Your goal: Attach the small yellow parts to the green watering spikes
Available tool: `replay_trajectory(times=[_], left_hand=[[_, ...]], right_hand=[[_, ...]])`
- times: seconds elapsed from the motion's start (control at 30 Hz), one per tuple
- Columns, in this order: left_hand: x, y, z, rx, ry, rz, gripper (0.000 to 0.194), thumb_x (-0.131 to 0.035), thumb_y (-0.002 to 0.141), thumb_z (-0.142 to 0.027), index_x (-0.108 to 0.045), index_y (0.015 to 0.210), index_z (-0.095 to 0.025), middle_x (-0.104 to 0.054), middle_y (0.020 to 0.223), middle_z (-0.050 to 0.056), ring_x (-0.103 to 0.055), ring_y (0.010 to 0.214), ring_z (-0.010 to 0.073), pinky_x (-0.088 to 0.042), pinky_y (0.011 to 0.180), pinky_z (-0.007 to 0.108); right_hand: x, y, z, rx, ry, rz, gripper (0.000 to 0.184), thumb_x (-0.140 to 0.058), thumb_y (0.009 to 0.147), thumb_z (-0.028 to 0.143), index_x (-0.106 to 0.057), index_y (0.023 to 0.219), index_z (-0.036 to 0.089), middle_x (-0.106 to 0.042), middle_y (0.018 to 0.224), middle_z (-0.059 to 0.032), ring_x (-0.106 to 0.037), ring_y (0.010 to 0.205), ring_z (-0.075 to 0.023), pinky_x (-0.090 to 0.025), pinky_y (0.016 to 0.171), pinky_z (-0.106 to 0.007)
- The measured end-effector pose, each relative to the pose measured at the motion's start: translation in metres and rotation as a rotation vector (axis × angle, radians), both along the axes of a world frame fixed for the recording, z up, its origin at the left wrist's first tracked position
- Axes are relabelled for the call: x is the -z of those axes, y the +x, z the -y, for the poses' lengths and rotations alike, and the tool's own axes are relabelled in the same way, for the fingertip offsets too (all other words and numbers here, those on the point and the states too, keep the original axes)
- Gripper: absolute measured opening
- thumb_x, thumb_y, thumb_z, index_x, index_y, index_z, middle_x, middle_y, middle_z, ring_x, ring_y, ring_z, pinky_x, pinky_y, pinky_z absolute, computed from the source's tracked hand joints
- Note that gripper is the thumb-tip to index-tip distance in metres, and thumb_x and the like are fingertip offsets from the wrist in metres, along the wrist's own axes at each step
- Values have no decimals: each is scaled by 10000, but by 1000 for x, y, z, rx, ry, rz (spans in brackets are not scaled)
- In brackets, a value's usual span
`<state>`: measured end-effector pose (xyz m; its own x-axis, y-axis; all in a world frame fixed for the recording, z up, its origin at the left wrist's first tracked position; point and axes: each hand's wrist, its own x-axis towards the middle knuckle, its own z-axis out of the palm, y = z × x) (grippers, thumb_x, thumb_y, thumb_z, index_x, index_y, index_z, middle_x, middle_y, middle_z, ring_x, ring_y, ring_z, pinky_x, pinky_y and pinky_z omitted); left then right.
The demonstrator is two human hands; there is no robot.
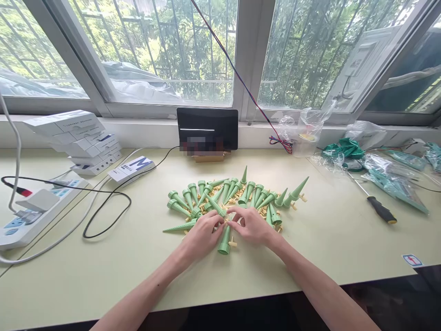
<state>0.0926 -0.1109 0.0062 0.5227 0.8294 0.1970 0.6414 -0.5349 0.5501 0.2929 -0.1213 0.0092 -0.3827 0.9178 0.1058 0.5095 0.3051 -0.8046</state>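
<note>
A pile of green cone-shaped plastic spikes (pixel 237 193) with small yellow valve pieces lies on the pale green table (pixel 138 257). My left hand (pixel 201 234) and my right hand (pixel 251 225) meet at the near edge of the pile, fingertips pinched together on a small yellow piece (pixel 227 222) between them. One green spike (pixel 224 241) with a yellow knob on its side lies just under my hands, wide end toward me. Another long spike (pixel 179 227) lies left of my left hand.
A dark tablet (pixel 207 128) leans at the window sill. Stacked white boxes (pixel 79 138), a power strip (pixel 34 207) and black and white cables sit at the left. A screwdriver (pixel 375 204) and plastic bags with green parts (pixel 396 184) lie at the right.
</note>
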Motion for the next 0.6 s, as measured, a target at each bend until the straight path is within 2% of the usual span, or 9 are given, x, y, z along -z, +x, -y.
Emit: replay_trajectory(times=[0.07, 0.2, 0.33, 0.47, 0.6], left_hand=[[0, 0, -1, 9, 23, 36, 279, -446, 980, -302, -666, 850, -189, -562, 788, 23, -537, 636, 138, -410, 564, 256], [0, 0, -1, 27, 42, 111, 257, -453, 982, -288, -675, 887, -200, -564, 782, 17, -505, 609, 120, -393, 562, 243], [-1, 2, 1, 17, 13, 167, 198, -465, 977, -301, -632, 934, -203, -577, 764, 0, -481, 596, 110, -383, 568, 234], [-5, 2, 4, 24, -41, 135, 143, -509, 944, -327, -554, 909, -196, -492, 634, -49, -396, 527, 95, -347, 541, 225], [-8, 2, 8, 164, -61, 19, 187, -541, 920, -355, -586, 838, -193, -452, 595, -51, -383, 535, 96, -331, 560, 235]], right_hand=[[-1, -1, 0, -10, -2, -33, 271, -567, 929, 331, -619, 1162, 203, -730, 875, -41, -606, 556, -129, -461, 558, -251], [-1, -1, -2, -21, 39, -94, 183, -523, 953, 308, -656, 1002, 192, -697, 790, -28, -594, 575, -123, -449, 562, -233], [-2, -1, -3, 11, 77, -132, 156, -515, 951, 296, -640, 938, 203, -648, 704, 7, -485, 498, -99, -388, 502, -218], [-8, 1, -2, 116, 98, -173, 150, -514, 944, 309, -614, 913, 201, -604, 664, 19, -448, 479, -96, -356, 474, -220], [-12, 3, -2, 245, 148, -215, 149, -521, 932, 318, -583, 881, 193, -551, 626, 26, -456, 488, -105, -349, 467, -227]])
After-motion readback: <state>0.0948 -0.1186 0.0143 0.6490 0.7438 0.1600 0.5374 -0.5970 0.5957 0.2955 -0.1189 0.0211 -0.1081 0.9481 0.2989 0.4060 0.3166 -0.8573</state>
